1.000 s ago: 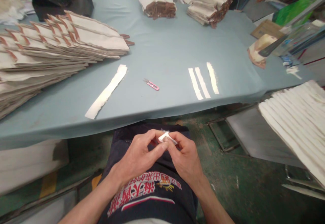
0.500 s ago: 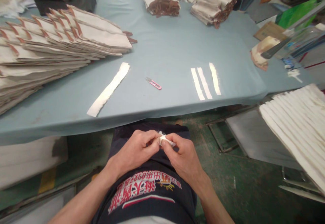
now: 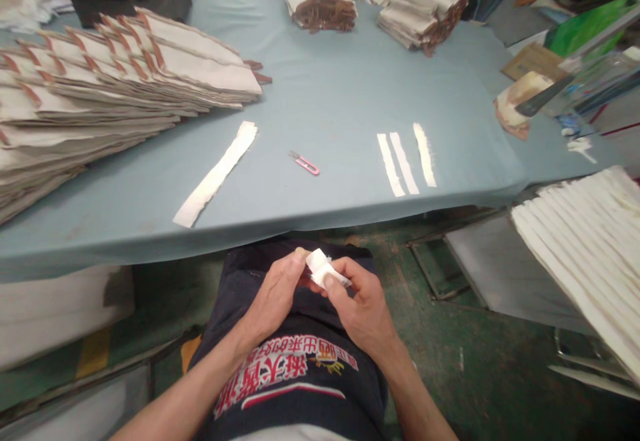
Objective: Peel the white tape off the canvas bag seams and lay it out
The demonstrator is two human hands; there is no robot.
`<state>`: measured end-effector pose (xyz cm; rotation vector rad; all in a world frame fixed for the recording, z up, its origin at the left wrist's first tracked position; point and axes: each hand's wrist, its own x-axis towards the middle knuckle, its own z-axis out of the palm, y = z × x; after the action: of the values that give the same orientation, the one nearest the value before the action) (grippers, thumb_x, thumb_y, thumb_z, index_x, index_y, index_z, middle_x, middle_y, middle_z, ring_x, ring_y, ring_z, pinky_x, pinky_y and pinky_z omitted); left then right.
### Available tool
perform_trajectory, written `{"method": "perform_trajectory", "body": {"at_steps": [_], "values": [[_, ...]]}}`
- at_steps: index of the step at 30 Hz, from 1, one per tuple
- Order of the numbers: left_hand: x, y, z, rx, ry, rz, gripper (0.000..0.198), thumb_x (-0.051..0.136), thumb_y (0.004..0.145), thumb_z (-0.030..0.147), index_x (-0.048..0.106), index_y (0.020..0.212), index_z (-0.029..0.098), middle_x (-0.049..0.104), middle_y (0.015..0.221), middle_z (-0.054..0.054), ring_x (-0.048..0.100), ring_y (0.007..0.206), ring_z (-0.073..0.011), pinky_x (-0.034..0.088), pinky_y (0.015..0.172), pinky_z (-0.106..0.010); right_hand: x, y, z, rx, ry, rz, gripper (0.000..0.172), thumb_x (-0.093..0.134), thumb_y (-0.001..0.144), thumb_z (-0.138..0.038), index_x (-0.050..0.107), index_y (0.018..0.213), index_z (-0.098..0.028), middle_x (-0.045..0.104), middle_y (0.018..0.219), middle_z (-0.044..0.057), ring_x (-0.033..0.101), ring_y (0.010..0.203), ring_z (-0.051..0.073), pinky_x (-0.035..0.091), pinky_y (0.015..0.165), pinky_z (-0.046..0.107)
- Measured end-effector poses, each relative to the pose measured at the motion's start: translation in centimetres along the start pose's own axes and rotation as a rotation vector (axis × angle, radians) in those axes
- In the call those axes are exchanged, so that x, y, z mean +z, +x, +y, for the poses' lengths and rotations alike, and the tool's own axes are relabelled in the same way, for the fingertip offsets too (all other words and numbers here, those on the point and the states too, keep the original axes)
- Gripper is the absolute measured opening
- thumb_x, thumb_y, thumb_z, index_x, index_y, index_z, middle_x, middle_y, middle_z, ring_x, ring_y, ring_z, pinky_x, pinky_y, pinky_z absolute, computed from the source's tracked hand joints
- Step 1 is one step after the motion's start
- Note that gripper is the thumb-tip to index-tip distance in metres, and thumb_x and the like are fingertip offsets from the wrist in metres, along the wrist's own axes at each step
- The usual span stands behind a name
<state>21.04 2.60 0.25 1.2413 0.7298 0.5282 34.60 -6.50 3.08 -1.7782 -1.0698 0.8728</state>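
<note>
Above my lap, a small folded strip of white cloth (image 3: pixel 320 266) with frayed edges is between my two hands. My right hand (image 3: pixel 361 297) pinches it, thumb on top and fingers beneath. On its other side, my left hand (image 3: pixel 280 291) holds the cloth's left edge, with the thumb raised along it and the fingertips partly hidden behind. On the table ahead lie pink thread snips (image 3: pixel 304 162). A longer off-white cloth strip (image 3: pixel 216 174) rests to their left, and several narrow strips, one of them a frayed strip (image 3: pixel 425 155), lie to the right.
A blue cloth-covered table (image 3: pixel 330 101) spans the front. Fanned stacks of cream fabric pieces (image 3: pixel 200 61) with brown edging fill its left side. Two bundles, including a cream bundle (image 3: pixel 320 1), stand at the back. At right, pleated white fabric (image 3: pixel 585 227) lies over a stand.
The white cloth has been turned up and opened out, showing more of its surface. My left hand has rotated, its thumb now lifted. The things on the table stay put.
</note>
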Motion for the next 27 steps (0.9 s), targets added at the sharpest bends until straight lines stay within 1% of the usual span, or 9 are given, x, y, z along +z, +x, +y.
{"method": "perform_trajectory", "body": {"at_steps": [2,5,8,11,13,18,23,25,27], "values": [[0.4,-0.2,-0.5,-0.031,-0.076,-0.006,0.050,0.055,0.098,0.063,0.064,0.077,0.018,0.067,0.076,-0.003,0.059,0.068,-0.0160,0.050,0.066,-0.026,0.0,-0.1,0.0,-0.023,-0.019,0.014,0.020,0.057,0.093,-0.028,0.064,0.076,-0.020,0.063,0.067,-0.002,0.054,0.060,0.013,0.042,0.059,0.025],[1.0,-0.3,-0.8,-0.099,-0.190,0.024,0.039,0.073,0.088,0.054,0.067,0.080,0.017,0.066,0.075,0.000,0.057,0.067,-0.0134,0.047,0.065,-0.023,0.1,-0.1,-0.2,-0.068,-0.039,0.016,0.018,0.057,0.091,-0.025,0.064,0.076,-0.020,0.061,0.065,-0.003,0.053,0.058,0.013,0.041,0.058,0.025],[1.1,0.0,-0.3,-0.118,-0.199,0.196,0.037,0.073,0.088,0.049,0.065,0.071,0.017,0.059,0.063,0.003,0.050,0.058,-0.0104,0.042,0.058,-0.021,0.1,-0.4,-0.2,-0.117,-0.012,0.017,0.018,0.056,0.090,-0.023,0.061,0.073,-0.021,0.057,0.063,-0.004,0.051,0.056,0.012,0.040,0.057,0.025],[0.2,0.8,1.2,-0.024,-0.136,0.360,0.036,0.073,0.089,0.046,0.064,0.069,0.017,0.057,0.061,0.004,0.048,0.057,-0.0096,0.039,0.057,-0.020,-0.2,-1.1,0.4,-0.131,0.052,0.056,0.020,0.056,0.092,-0.024,0.058,0.072,-0.021,0.055,0.062,-0.004,0.049,0.055,0.012,0.038,0.055,0.025],[-0.5,1.7,2.4,0.051,-0.155,0.411,0.034,0.075,0.088,0.046,0.064,0.072,0.017,0.059,0.062,0.004,0.050,0.058,-0.0094,0.041,0.058,-0.020,-0.6,-1.8,1.2,-0.105,0.105,0.118,0.021,0.055,0.093,-0.024,0.058,0.072,-0.022,0.057,0.063,-0.004,0.052,0.056,0.013,0.040,0.057,0.025],[-1.8,5.0,4.7,0.085,-0.282,0.492,0.036,0.080,0.075,0.048,0.059,0.075,0.018,0.058,0.060,0.005,0.052,0.051,-0.0088,0.047,0.054,-0.020,-1.0,-3.2,2.8,-0.051,0.266,0.286,0.022,0.057,0.094,-0.028,0.059,0.073,-0.022,0.060,0.066,-0.003,0.055,0.061,0.015,0.043,0.060,0.027],[-2.6,9.4,5.0,0.035,-0.217,0.569,0.029,0.073,0.071,0.041,0.054,0.071,0.019,0.051,0.056,0.007,0.054,0.049,-0.0102,0.049,0.049,-0.021,-0.9,-3.9,3.4,-0.075,0.360,0.428,0.021,0.057,0.093,-0.027,0.062,0.073,-0.022,0.061,0.070,-0.001,0.058,0.068,0.017,0.046,0.066,0.029],[-2.7,11.0,5.2,0.016,-0.187,0.573,0.024,0.069,0.071,0.038,0.055,0.070,0.019,0.050,0.055,0.007,0.053,0.047,-0.0103,0.047,0.046,-0.020,-1.2,-4.0,3.7,-0.125,0.384,0.479,0.021,0.057,0.092,-0.026,0.065,0.073,-0.022,0.066,0.078,0.002,0.061,0.075,0.019,0.048,0.070,0.030],[-2.7,12.5,5.6,0.007,-0.149,0.569,0.019,0.066,0.072,0.034,0.056,0.070,0.019,0.052,0.055,0.007,0.054,0.047,-0.0104,0.045,0.045,-0.019,-1.8,-4.2,3.8,-0.170,0.398,0.528,0.020,0.060,0.091,-0.026,0.066,0.072,-0.021,0.072,0.096,0.006,0.064,0.083,0.021,0.050,0.073,0.032]]}}
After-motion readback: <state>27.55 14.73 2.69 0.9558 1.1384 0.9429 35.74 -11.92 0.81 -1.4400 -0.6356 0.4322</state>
